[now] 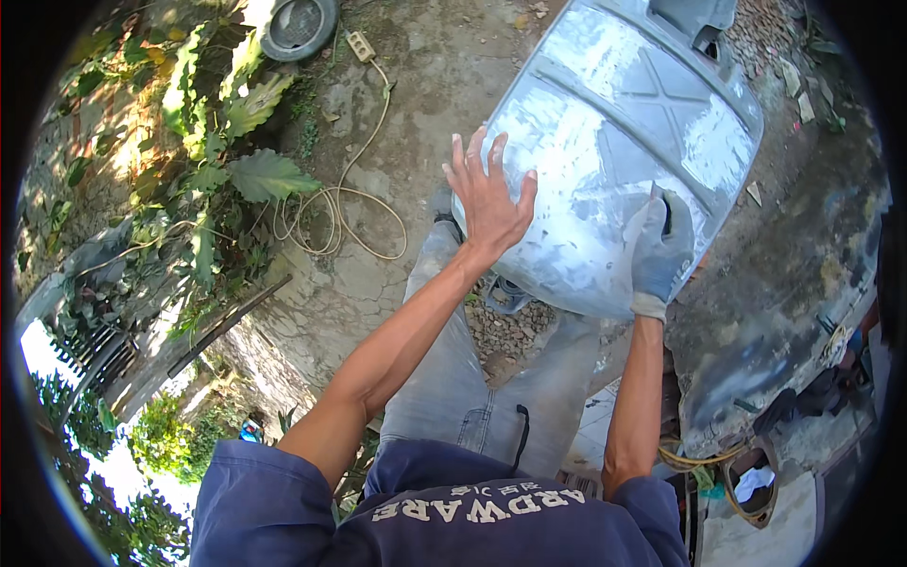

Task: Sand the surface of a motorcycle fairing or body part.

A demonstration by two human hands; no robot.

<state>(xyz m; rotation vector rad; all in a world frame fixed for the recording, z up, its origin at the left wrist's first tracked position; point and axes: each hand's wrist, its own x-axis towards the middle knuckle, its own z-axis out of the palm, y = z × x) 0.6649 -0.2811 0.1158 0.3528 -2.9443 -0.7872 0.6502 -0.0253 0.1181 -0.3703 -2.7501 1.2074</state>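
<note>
A large grey-blue moulded panel [605,142] with raised ribs lies tilted in front of my knees. Chalky white patches and dust cover much of it. My left hand [493,203], bare and dusty, is at the panel's left edge with its fingers spread apart and nothing in them. Over the lower right part of the panel is my right hand [658,250], in a grey work glove. Its fingers are bent and drawn together against the surface; whatever they hold, if anything, is hidden by the glove.
A pale cable [373,132] runs from a socket block [360,45] and coils on the cracked concrete at left. Beyond it stand leafy plants [255,175] and a tyre [299,26]. A dark stained slab [784,312] lies at right, above a framed container [753,482] holding a white cloth.
</note>
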